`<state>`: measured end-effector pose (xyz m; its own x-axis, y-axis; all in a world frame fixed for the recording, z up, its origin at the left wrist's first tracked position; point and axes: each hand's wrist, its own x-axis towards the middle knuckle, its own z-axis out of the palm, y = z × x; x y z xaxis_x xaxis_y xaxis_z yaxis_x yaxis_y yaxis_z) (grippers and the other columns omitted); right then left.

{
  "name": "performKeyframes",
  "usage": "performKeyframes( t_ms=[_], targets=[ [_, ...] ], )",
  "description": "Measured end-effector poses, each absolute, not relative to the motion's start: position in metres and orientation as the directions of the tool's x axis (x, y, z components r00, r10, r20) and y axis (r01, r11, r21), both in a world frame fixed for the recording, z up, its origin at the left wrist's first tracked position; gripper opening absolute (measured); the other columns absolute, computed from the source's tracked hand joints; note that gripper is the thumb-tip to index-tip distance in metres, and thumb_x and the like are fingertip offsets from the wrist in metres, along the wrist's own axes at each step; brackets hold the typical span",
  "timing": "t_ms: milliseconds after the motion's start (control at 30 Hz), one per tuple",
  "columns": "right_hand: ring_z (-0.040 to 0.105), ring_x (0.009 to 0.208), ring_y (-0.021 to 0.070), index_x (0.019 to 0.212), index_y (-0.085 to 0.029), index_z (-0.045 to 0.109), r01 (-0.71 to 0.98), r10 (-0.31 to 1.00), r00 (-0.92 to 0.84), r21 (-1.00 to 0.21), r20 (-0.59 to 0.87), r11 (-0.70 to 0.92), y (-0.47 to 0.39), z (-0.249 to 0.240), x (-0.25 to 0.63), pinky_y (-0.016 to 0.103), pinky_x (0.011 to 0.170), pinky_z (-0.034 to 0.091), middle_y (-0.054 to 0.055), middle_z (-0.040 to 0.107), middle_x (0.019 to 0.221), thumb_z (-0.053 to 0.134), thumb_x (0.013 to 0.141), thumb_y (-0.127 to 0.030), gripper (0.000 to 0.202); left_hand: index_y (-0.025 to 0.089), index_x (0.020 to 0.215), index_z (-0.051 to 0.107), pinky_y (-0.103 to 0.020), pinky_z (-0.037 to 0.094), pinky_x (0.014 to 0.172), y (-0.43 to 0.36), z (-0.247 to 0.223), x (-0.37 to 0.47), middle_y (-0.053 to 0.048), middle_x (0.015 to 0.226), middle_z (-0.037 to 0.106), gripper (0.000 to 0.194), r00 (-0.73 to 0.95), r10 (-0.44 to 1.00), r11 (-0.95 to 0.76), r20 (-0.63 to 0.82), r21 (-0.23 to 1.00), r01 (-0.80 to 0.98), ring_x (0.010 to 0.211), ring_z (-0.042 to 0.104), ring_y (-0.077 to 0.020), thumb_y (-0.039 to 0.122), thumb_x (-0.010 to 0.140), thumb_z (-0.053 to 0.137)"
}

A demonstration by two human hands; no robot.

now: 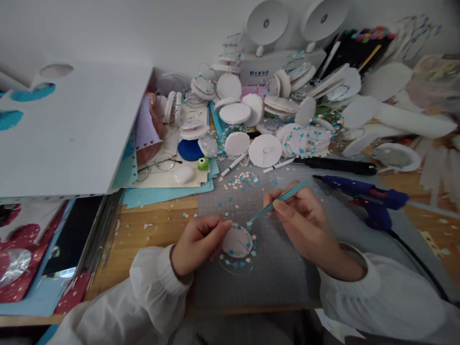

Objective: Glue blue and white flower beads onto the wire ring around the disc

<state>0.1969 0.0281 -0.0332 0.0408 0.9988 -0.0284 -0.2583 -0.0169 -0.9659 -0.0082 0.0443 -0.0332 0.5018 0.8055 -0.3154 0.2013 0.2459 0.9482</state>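
Observation:
My left hand [201,243] pinches the left edge of a white disc [237,241] ringed with small blue and white flower pieces and loops of thin clear wire. Teal tweezers [278,200] are held in my right hand [304,223], slanting down to the left. Their tips touch or nearly touch a blue piece at the upper right of the disc's rim. Both lie over a grey cutting mat [287,273]. Loose blue and white pieces [240,181] are scattered on the mat beyond the disc.
Many white discs [265,150] are piled at the back. A blue glue gun [373,196] with a black cable lies at right. Glasses [165,162], a green punch [203,164] and papers are at left, beside a large white board [79,129] and a phone [74,237].

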Motion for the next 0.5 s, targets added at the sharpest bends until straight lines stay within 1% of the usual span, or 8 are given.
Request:
performKeyframes(
  t_ms=[100, 200, 300, 400, 500],
  targets=[
    [0.056, 0.074, 0.0126, 0.083, -0.025, 0.057, -0.271, 0.996, 0.068, -0.962, -0.051, -0.031, 0.0292, -0.0349, 0.1973, 0.028, 0.068, 0.047, -0.001, 0.062, 0.082, 0.063, 0.08, -0.026, 0.006, 0.017, 0.051, 0.041, -0.019, 0.023, 0.036, 0.0447, -0.0323, -0.0071, 0.006, 0.039, 0.04, 0.047, 0.508, 0.791, 0.275, -0.339, 0.94, 0.2, 0.034, 0.031, -0.0045, 0.049, 0.085, 0.049],
    [0.056, 0.075, 0.0132, 0.083, -0.026, 0.06, -0.304, 0.988, 0.104, -0.95, -0.112, -0.075, 0.0307, -0.0337, 0.1984, 0.028, 0.069, 0.048, 0.0, 0.063, 0.084, 0.068, 0.076, -0.029, 0.011, 0.018, 0.051, 0.04, -0.019, 0.024, 0.037, 0.0453, -0.0323, -0.0064, 0.006, 0.038, 0.04, 0.046, 0.51, 0.789, 0.293, -0.343, 0.939, 0.179, 0.035, 0.031, -0.0048, 0.046, 0.086, 0.048],
    [0.057, 0.077, 0.0134, 0.08, -0.027, 0.061, -0.344, 0.981, 0.101, -0.931, -0.165, -0.121, 0.0317, -0.0318, 0.199, 0.028, 0.069, 0.049, -0.001, 0.063, 0.081, 0.071, 0.073, -0.03, 0.012, 0.018, 0.052, 0.04, -0.019, 0.023, 0.037, 0.0452, -0.0331, -0.0067, 0.006, 0.036, 0.039, 0.044, 0.501, 0.792, 0.313, -0.349, 0.937, 0.158, 0.034, 0.03, -0.0049, 0.044, 0.087, 0.047],
    [0.057, 0.078, 0.0128, 0.078, -0.027, 0.062, -0.369, 0.979, 0.087, -0.919, -0.182, -0.138, 0.0315, -0.0316, 0.1979, 0.027, 0.069, 0.049, -0.001, 0.063, 0.08, 0.071, 0.073, -0.029, 0.011, 0.018, 0.051, 0.04, -0.019, 0.023, 0.037, 0.0445, -0.0335, -0.0075, 0.006, 0.036, 0.039, 0.044, 0.505, 0.789, 0.315, -0.35, 0.936, 0.157, 0.034, 0.03, -0.005, 0.042, 0.088, 0.047],
    [0.057, 0.075, 0.0127, 0.078, -0.026, 0.061, -0.351, 0.983, 0.074, -0.927, -0.169, -0.133, 0.0302, -0.0332, 0.1955, 0.027, 0.068, 0.048, -0.001, 0.063, 0.079, 0.07, 0.074, -0.029, 0.011, 0.018, 0.051, 0.04, -0.019, 0.024, 0.037, 0.0438, -0.0333, -0.0077, 0.006, 0.037, 0.04, 0.044, 0.523, 0.781, 0.305, -0.34, 0.94, 0.156, 0.034, 0.03, -0.0048, 0.041, 0.088, 0.046]
  ],
)
